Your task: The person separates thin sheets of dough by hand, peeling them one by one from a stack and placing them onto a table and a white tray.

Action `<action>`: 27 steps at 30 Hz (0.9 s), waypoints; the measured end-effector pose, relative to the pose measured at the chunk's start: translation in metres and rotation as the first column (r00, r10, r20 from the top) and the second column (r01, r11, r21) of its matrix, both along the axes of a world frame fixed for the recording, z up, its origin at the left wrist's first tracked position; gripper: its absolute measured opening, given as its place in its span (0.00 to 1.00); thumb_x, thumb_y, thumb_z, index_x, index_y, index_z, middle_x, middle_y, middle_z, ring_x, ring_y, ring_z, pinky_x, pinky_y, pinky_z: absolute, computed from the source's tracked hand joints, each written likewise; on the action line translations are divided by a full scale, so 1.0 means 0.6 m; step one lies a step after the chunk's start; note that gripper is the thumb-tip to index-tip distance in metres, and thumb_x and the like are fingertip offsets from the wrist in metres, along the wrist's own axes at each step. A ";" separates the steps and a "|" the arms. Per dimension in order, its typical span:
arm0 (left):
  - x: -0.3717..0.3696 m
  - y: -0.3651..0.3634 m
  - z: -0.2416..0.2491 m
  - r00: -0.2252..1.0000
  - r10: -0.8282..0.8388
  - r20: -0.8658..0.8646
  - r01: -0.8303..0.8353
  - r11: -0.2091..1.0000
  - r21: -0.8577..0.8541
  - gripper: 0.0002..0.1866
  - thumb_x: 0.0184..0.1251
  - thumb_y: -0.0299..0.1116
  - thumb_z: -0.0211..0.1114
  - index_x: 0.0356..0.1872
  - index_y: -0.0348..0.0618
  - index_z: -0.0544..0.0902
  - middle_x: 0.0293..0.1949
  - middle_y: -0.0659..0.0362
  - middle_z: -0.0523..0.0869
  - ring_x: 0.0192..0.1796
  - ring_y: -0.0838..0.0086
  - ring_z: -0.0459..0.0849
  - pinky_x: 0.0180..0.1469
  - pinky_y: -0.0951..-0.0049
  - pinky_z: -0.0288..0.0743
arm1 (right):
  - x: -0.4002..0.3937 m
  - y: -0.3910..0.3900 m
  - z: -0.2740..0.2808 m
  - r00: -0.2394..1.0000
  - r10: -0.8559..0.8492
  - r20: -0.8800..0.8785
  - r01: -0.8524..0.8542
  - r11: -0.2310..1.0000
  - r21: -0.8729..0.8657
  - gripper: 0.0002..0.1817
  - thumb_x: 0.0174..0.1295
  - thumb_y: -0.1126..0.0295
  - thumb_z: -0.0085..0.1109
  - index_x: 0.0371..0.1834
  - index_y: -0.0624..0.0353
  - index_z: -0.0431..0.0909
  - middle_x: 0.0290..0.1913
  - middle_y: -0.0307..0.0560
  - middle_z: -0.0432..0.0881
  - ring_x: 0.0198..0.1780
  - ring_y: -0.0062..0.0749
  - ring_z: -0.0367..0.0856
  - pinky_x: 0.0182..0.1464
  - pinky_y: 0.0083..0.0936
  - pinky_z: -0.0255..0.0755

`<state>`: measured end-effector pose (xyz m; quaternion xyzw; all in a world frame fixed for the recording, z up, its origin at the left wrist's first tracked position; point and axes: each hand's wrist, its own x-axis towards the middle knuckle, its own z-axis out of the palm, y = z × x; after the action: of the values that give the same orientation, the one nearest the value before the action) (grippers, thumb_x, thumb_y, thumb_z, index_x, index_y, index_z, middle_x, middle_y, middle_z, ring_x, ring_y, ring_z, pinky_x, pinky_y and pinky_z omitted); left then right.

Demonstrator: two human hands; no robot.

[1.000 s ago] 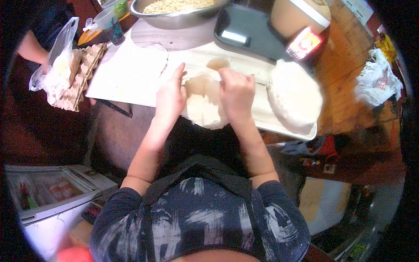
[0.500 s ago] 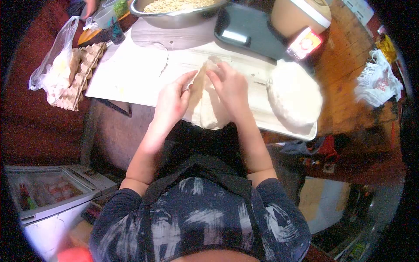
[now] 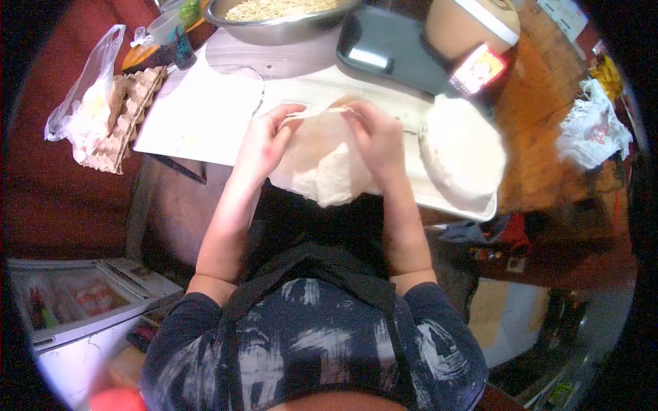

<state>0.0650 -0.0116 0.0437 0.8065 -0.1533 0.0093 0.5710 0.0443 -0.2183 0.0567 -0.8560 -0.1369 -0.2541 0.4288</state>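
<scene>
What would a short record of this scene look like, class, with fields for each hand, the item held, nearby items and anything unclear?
Left hand: the left hand pinches one side of a thin pale sheet
Right hand: the right hand pinches its other side
Held item: limp, hanging toward the person
Right of hands: round white pile on a white board
Beyond hands: metal bowl of pale shreds
Far left: egg carton and clear plastic bag
Unclear: the sheet's material
</scene>
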 end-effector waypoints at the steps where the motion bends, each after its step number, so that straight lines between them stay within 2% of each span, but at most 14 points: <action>1: 0.000 0.000 0.000 1.000 0.026 0.014 -0.025 0.997 -0.068 0.17 0.66 0.23 0.57 0.55 0.38 0.81 0.29 0.59 0.85 0.30 0.84 0.77 0.34 0.79 0.71 | 0.001 -0.002 -0.002 0.999 -0.047 0.007 0.047 0.998 0.036 0.08 0.62 0.72 0.63 0.42 0.63 0.82 0.36 0.56 0.85 0.36 0.39 0.87 0.39 0.28 0.77; 3: -0.002 0.005 0.011 0.997 0.076 -0.012 -0.076 0.997 0.001 0.16 0.66 0.23 0.57 0.54 0.38 0.82 0.28 0.61 0.84 0.29 0.84 0.75 0.33 0.80 0.70 | 0.003 -0.008 -0.003 0.996 -0.090 0.019 0.088 0.993 0.076 0.09 0.62 0.71 0.63 0.42 0.63 0.82 0.35 0.56 0.86 0.36 0.39 0.86 0.39 0.27 0.77; 5: -0.001 0.014 0.013 0.991 0.133 -0.033 -0.130 0.989 0.075 0.16 0.66 0.24 0.57 0.53 0.38 0.82 0.27 0.63 0.83 0.28 0.85 0.73 0.32 0.81 0.69 | 0.003 -0.013 -0.003 0.984 -0.169 0.060 0.164 0.983 0.084 0.08 0.63 0.69 0.61 0.38 0.62 0.81 0.31 0.56 0.84 0.32 0.46 0.85 0.35 0.36 0.75; 8: 0.000 0.014 0.000 0.989 0.148 -0.030 -0.146 0.987 0.061 0.14 0.68 0.26 0.59 0.53 0.37 0.82 0.26 0.65 0.82 0.28 0.87 0.73 0.32 0.82 0.68 | 0.002 -0.013 -0.013 0.980 -0.198 0.037 0.194 0.977 0.091 0.09 0.64 0.67 0.61 0.38 0.62 0.81 0.30 0.56 0.84 0.31 0.46 0.84 0.35 0.35 0.75; 10: -0.010 0.002 0.005 0.987 0.157 -0.026 -0.158 0.984 -0.078 0.13 0.69 0.30 0.61 0.51 0.36 0.83 0.24 0.67 0.80 0.27 0.88 0.71 0.30 0.82 0.67 | 0.002 -0.014 -0.017 0.978 -0.211 -0.002 0.210 0.972 0.104 0.09 0.64 0.66 0.61 0.38 0.62 0.81 0.30 0.55 0.83 0.31 0.45 0.84 0.35 0.34 0.75; 12: -0.016 0.001 0.011 0.990 0.138 -0.024 -0.139 0.986 -0.095 0.12 0.70 0.31 0.61 0.48 0.36 0.84 0.23 0.68 0.80 0.27 0.89 0.70 0.29 0.81 0.66 | 0.002 -0.011 -0.016 0.994 -0.065 -0.084 0.080 0.978 0.194 0.11 0.64 0.64 0.62 0.37 0.63 0.80 0.28 0.55 0.83 0.30 0.39 0.84 0.35 0.32 0.74; 16: -0.013 0.001 0.002 0.993 0.103 -0.055 -0.111 0.979 -0.168 0.10 0.70 0.35 0.63 0.40 0.36 0.84 0.24 0.68 0.80 0.28 0.89 0.70 0.30 0.81 0.66 | 0.006 0.005 -0.010 0.995 0.011 -0.098 0.010 0.977 0.213 0.14 0.63 0.62 0.63 0.36 0.64 0.80 0.27 0.54 0.83 0.30 0.32 0.82 0.34 0.30 0.74; 17: -0.014 0.000 0.003 0.993 0.103 -0.053 -0.110 0.980 -0.168 0.10 0.70 0.35 0.63 0.40 0.36 0.84 0.24 0.68 0.80 0.28 0.89 0.70 0.30 0.81 0.66 | 0.012 0.005 -0.018 0.987 0.015 -0.161 0.015 0.983 0.185 0.15 0.63 0.61 0.64 0.35 0.65 0.80 0.27 0.54 0.83 0.30 0.31 0.82 0.34 0.30 0.73; 19: -0.016 -0.002 0.007 0.988 0.154 0.028 -0.146 0.970 -0.193 0.11 0.70 0.36 0.64 0.37 0.36 0.84 0.22 0.68 0.78 0.27 0.89 0.69 0.28 0.81 0.65 | 0.016 0.008 -0.019 0.975 0.022 -0.220 0.012 0.988 0.156 0.16 0.62 0.60 0.64 0.35 0.66 0.81 0.27 0.54 0.83 0.29 0.31 0.82 0.33 0.30 0.73; 21: -0.007 0.007 0.004 0.979 0.202 0.036 -0.191 0.961 -0.200 0.12 0.70 0.36 0.64 0.37 0.35 0.83 0.21 0.68 0.77 0.26 0.89 0.68 0.27 0.81 0.64 | 0.012 0.012 -0.017 0.977 0.052 -0.207 0.029 0.928 0.371 0.17 0.61 0.58 0.65 0.33 0.66 0.81 0.24 0.54 0.81 0.26 0.30 0.78 0.31 0.30 0.71; 23: 0.000 0.020 0.000 0.970 0.241 0.041 -0.228 0.952 -0.206 0.12 0.70 0.36 0.64 0.38 0.34 0.83 0.20 0.67 0.76 0.26 0.89 0.68 0.27 0.81 0.63 | 0.012 0.003 -0.015 0.985 0.021 -0.174 0.043 0.933 0.356 0.18 0.61 0.57 0.66 0.33 0.66 0.82 0.23 0.54 0.80 0.25 0.29 0.77 0.30 0.30 0.70; 25: 0.006 0.032 -0.001 0.956 0.286 0.065 -0.275 0.951 -0.141 0.13 0.70 0.36 0.64 0.38 0.33 0.83 0.18 0.66 0.75 0.25 0.88 0.67 0.26 0.79 0.62 | 0.015 -0.012 -0.013 0.991 -0.012 -0.136 0.059 0.938 0.342 0.19 0.61 0.56 0.66 0.32 0.65 0.82 0.22 0.55 0.79 0.24 0.29 0.76 0.30 0.30 0.69; 27: 0.015 0.041 -0.009 0.946 0.317 0.072 -0.304 0.941 -0.149 0.13 0.70 0.36 0.64 0.36 0.32 0.82 0.19 0.65 0.75 0.25 0.88 0.67 0.26 0.78 0.62 | 0.019 -0.025 -0.012 0.988 -0.140 -0.060 0.150 0.967 0.204 0.18 0.61 0.57 0.65 0.33 0.65 0.82 0.22 0.55 0.80 0.23 0.28 0.74 0.30 0.29 0.69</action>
<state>0.0738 0.0128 0.0384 0.7786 -0.0501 0.1479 0.6078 0.0558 -0.2332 0.0493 -0.8197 -0.0370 -0.2785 0.4992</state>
